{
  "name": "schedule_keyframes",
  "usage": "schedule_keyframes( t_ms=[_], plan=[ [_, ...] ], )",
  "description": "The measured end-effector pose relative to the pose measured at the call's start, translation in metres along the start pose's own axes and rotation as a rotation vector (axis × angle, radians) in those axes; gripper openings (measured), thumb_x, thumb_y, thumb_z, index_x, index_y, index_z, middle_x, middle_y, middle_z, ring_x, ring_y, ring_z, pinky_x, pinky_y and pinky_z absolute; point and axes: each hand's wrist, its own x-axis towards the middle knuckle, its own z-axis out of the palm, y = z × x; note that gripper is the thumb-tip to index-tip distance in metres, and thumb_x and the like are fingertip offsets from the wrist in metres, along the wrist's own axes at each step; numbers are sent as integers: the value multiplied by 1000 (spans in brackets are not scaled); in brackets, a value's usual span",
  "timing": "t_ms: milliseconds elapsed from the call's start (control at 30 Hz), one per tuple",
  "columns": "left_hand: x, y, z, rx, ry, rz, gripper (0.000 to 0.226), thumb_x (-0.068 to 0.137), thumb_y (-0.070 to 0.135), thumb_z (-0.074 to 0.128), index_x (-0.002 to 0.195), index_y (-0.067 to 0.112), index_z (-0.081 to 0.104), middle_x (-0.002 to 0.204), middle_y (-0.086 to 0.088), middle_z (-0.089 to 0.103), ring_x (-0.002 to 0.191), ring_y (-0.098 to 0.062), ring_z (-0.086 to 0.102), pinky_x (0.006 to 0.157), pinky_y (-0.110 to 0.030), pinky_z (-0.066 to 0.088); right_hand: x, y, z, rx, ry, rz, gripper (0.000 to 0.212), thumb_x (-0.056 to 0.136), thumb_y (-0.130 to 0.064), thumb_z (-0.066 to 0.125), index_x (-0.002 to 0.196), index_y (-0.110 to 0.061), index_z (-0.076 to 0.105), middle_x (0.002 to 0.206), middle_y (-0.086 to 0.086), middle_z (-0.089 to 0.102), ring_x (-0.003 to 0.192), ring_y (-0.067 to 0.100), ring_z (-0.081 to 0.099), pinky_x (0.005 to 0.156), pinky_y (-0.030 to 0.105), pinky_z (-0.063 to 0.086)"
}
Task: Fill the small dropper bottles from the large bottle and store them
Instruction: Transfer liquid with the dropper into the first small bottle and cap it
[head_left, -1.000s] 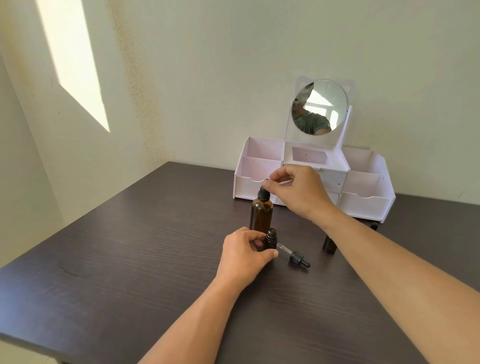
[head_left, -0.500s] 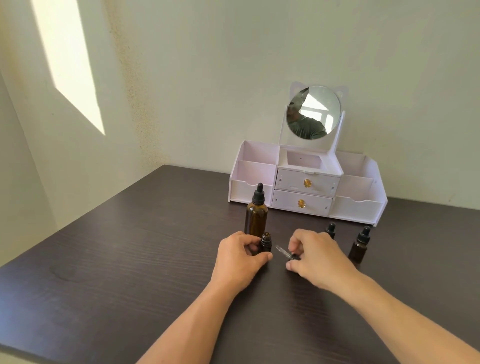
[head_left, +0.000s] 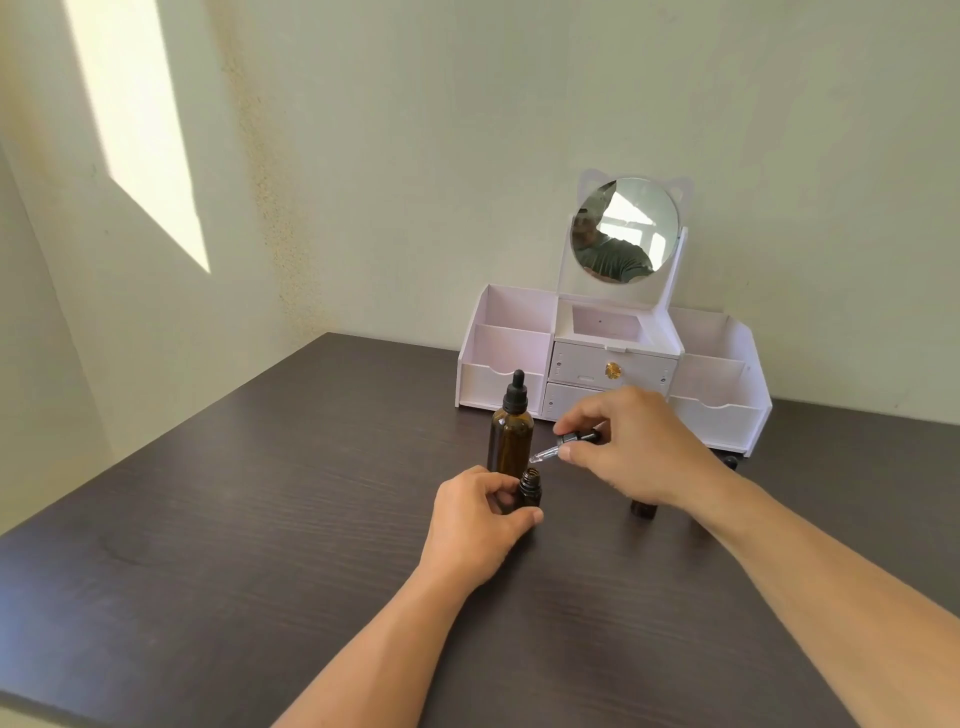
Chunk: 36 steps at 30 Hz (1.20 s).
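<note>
A: Which containers are seen, and what is held in them?

B: A white organizer (head_left: 613, 364) with open compartments, two drawers and a round mirror (head_left: 625, 230) is placed at the right centre of the frame, on the dark table (head_left: 208, 545). Nothing is seen inside the compartments. The contents of the amber bottles cannot be told.

A: How is the small bottle shown?

B: The small dropper bottle (head_left: 530, 487) is stood uncapped at the centre, gripped by the left hand (head_left: 480, 519), just in front of the capped large bottle (head_left: 511, 431). Its dropper (head_left: 566, 444) is pinched by the right hand (head_left: 634, 447), the glass tip tilted toward the open neck. Another small bottle (head_left: 643, 508) is partly hidden under the right wrist.
</note>
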Motion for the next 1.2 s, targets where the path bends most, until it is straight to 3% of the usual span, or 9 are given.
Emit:
schedule_keyframes(
  t_ms=[167,333,500,767,867,1000,1067,1133,1200],
  plan=[
    [0,0,0,-5,3,12,38,75,32,82,109,20,72,84,7,61,70,-6,56,64,-14,46,3,-7,1,-84,-55,-38,20,81,-21,72,101,-26,73,100,-7,71,91,8,62,86,28,50],
    [0,0,0,-5,19,21,37,73,32,83,106,19,73,81,9,60,66,-4,55,60,-9,43,7,-15,9,-168,-139,-73,27,86,-13,65,109,-27,70,114,-6,66,107,14,58,96,35,46],
    [0,0,0,23,16,23,35,74,34,81,105,19,73,80,11,59,66,-3,55,58,-7,41,10,-23,23,-235,-210,-111,33,87,-9,61,115,-26,65,115,-2,64,106,16,59,91,33,49],
    [0,1,-1,25,-9,13,28,75,36,80,98,20,77,75,10,58,64,-3,53,55,-9,38,16,-21,26,-247,-220,-83,19,86,-14,66,105,-19,66,108,4,63,94,19,61,76,27,48],
    [0,2,-1,26,-23,10,21,76,36,79,92,22,77,72,10,57,62,-4,51,56,-10,37,16,-23,26,-287,-203,-65,14,87,-28,67,95,-16,65,96,4,64,84,19,60,69,28,46],
    [-1,2,-2,30,-29,6,19,76,35,79,89,21,76,73,8,58,64,-6,52,59,-15,41,17,-26,25,-467,-155,-63,36,85,-49,62,82,-13,59,79,2,61,74,20,58,63,31,44],
    [-1,2,-2,33,-28,6,18,77,36,79,87,22,75,74,9,58,64,-6,53,57,-12,39,18,-25,22,-467,-174,-69,37,82,-51,64,90,-16,62,85,1,64,79,19,60,66,31,45],
    [-1,3,-2,43,-26,10,20,77,37,79,90,21,76,73,11,56,63,-5,52,54,-10,36,17,-24,18,-387,-227,-69,33,81,-40,70,107,-21,63,101,-1,66,92,19,61,78,34,51],
    [-1,3,-2,54,-20,21,22,76,38,79,90,21,76,73,11,57,63,-4,52,54,-9,37,16,-23,17,-341,-264,-82,30,84,-26,69,113,-27,62,109,-3,64,98,17,60,84,33,50]
  ],
)
